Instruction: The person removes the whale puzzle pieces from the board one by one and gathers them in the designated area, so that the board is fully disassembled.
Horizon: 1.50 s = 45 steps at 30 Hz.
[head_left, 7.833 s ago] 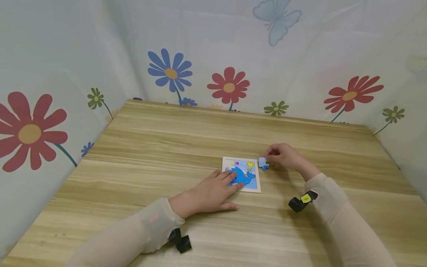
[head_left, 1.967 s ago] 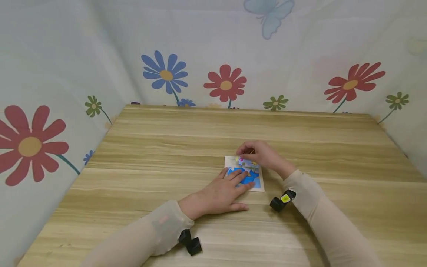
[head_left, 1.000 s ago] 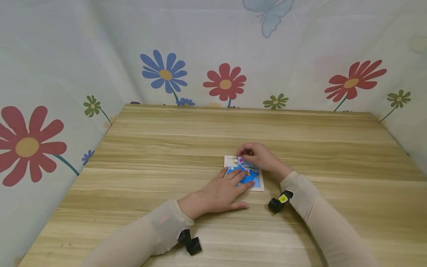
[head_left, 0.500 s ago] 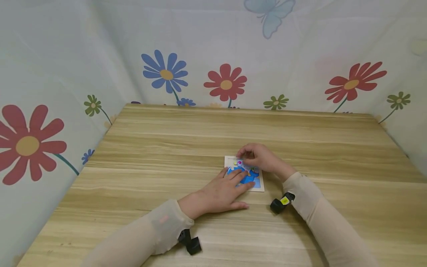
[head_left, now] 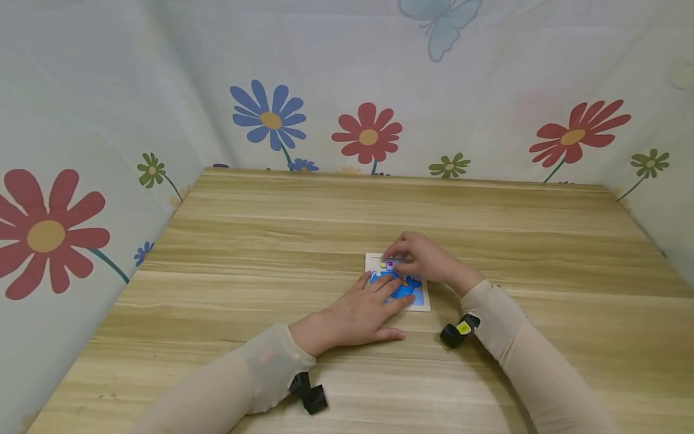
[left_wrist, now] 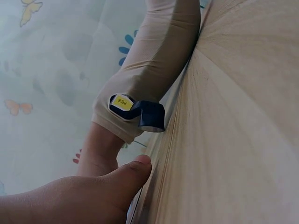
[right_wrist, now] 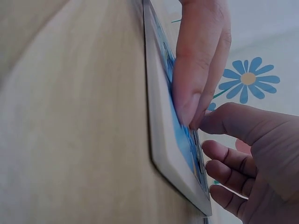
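Observation:
A small square jigsaw puzzle with a pale wooden frame (head_left: 425, 301) and a blue whale picture lies on the table. My left hand (head_left: 355, 310) rests flat across its lower left part, fingers spread over the whale and thumb on the wood. Over the upper right part bends my right hand (head_left: 425, 256), thumb and fingertips at the picture's top. Beside the thumb shows a light puzzle piece (head_left: 389, 264) with a pink swirl, lying level with the picture. In the right wrist view, the fingertips of the right hand (right_wrist: 247, 158) touch the puzzle's surface; nothing stands up between them.
The wooden table (head_left: 271, 217) reaches back to a white curtain (head_left: 336, 48) printed with flowers and a butterfly. A black camera mount (head_left: 309, 393) hangs at the left wrist and another black mount (head_left: 459, 330) at the right.
The right hand brought a puzzle piece from the right of the frame onto its upper part. The piece, tilted a second ago, now lies flat. The left hand has stayed on the puzzle.

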{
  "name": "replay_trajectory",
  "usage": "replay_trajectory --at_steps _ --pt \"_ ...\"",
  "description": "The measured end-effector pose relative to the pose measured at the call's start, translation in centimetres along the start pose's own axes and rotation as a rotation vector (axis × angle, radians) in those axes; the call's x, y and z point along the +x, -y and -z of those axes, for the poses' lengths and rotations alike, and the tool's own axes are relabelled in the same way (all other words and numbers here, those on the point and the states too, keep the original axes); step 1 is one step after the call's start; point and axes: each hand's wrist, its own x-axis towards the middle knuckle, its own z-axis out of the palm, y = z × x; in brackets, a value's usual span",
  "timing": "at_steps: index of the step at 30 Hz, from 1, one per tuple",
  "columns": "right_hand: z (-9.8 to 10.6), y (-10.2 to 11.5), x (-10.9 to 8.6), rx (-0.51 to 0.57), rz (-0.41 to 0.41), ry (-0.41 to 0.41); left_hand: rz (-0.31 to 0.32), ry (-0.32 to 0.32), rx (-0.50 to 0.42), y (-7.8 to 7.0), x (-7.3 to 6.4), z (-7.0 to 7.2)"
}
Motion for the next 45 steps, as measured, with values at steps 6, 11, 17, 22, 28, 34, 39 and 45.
replay_trajectory --at_steps 6,11,17,22,28,34,39,45 --pt "-0.19 0.11 -0.13 -0.044 -0.009 -0.005 -0.001 -0.004 0.005 -0.05 0.04 0.00" --pt "-0.31 0.07 -0.10 -0.044 -0.004 -0.019 0.002 -0.002 0.004 -0.08 0.04 0.00" --pt "-0.50 0.14 -0.10 -0.036 0.016 -0.020 0.004 0.002 -0.001 -0.10 -0.01 -0.02" --pt "-0.62 0.22 -0.07 -0.046 0.026 -0.012 0.002 -0.003 -0.002 -0.07 -0.07 -0.10" --pt "-0.61 0.45 -0.14 -0.042 0.037 -0.004 -0.004 -0.012 0.001 -0.07 -0.11 -0.04" --pt "-0.70 0.56 -0.20 -0.037 0.046 -0.007 -0.006 -0.006 -0.003 -0.05 -0.04 -0.06" --pt "-0.79 0.56 -0.16 -0.038 0.061 -0.016 -0.010 -0.014 -0.003 0.00 -0.04 -0.20" --pt "-0.88 0.42 -0.08 -0.033 0.077 -0.025 -0.007 -0.012 0.010 -0.02 -0.02 -0.22"
